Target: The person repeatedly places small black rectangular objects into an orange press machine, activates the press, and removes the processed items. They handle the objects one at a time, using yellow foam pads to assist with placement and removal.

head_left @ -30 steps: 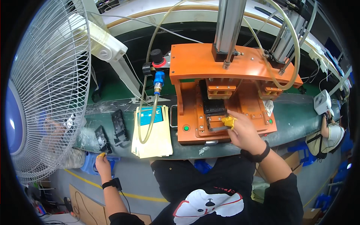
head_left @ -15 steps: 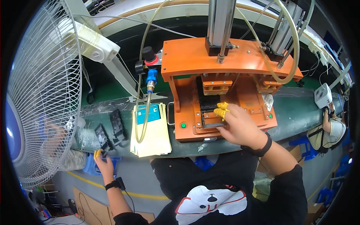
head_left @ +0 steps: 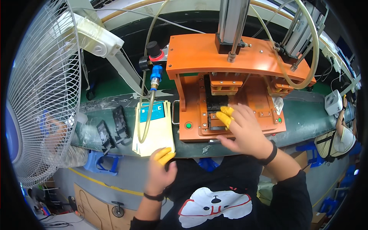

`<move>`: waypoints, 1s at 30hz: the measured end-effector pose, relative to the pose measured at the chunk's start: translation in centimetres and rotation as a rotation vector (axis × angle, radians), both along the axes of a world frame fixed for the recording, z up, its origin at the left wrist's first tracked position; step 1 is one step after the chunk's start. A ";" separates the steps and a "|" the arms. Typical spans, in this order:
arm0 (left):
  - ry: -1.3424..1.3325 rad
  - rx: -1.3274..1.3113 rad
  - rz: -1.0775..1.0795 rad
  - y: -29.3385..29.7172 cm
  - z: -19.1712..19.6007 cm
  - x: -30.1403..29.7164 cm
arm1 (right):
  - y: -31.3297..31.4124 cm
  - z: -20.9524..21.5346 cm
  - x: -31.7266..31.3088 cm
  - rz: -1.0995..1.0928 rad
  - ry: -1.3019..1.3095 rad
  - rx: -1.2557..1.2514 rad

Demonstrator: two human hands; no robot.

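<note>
Black part: one (head_left: 217,100), lying in the bed of the orange press (head_left: 195,132), near its left end.
Right hand: one (head_left: 247,132), over the bed's front, thumb and fingers apart; whether they touch the part, I cannot tell.
Left hand: one (head_left: 160,174), thumb and fingers apart, at the paper stack's near edge.
Finger covers: four, yellow (head_left: 225,119), two per hand.
Press: two upright cylinders (head_left: 232,25), two green buttons (head_left: 188,125).
Paper stack: one, pale yellow (head_left: 156,138), one blue-green card (head_left: 152,112) on top.
Loose black parts: two (head_left: 121,124), side by side on the bench (head_left: 301,115), left of the paper.
Large fan: one (head_left: 46,99), far left.
</note>
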State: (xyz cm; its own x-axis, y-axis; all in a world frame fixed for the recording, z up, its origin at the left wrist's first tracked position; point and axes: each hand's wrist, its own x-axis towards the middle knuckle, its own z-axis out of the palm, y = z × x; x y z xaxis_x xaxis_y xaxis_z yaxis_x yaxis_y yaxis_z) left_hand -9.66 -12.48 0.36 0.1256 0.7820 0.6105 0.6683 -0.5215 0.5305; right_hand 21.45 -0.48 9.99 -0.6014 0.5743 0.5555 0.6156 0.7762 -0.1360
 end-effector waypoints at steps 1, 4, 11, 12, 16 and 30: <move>0.016 -0.037 -0.019 1.5 0.8 1.5 | -0.7 0.0 0.0 0.046 0.069 0.002; 0.147 -0.069 -0.078 6.4 1.6 4.3 | -3.5 -1.1 0.7 0.172 0.212 -0.080; 0.309 -0.113 -0.074 8.3 -0.5 4.6 | -8.5 -6.1 2.0 0.095 0.313 -0.391; 0.310 -0.134 -0.076 8.0 -0.4 4.4 | -8.8 -6.9 2.3 0.081 0.327 -0.462; 0.098 -0.160 -0.026 7.1 -0.5 3.6 | -9.2 -7.9 3.1 0.093 0.327 -0.626; 0.253 -0.315 0.356 0.9 -6.7 -0.5 | -5.9 -10.6 -0.4 0.317 0.230 -0.784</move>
State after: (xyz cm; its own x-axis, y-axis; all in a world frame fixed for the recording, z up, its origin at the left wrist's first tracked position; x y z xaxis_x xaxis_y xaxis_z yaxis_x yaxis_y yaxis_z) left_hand -10.16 -11.58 -6.33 -0.0685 0.9434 0.3244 0.9020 -0.0804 0.4242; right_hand 21.09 -6.34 -0.57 -0.7192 0.6660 0.1980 0.2782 0.5372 -0.7962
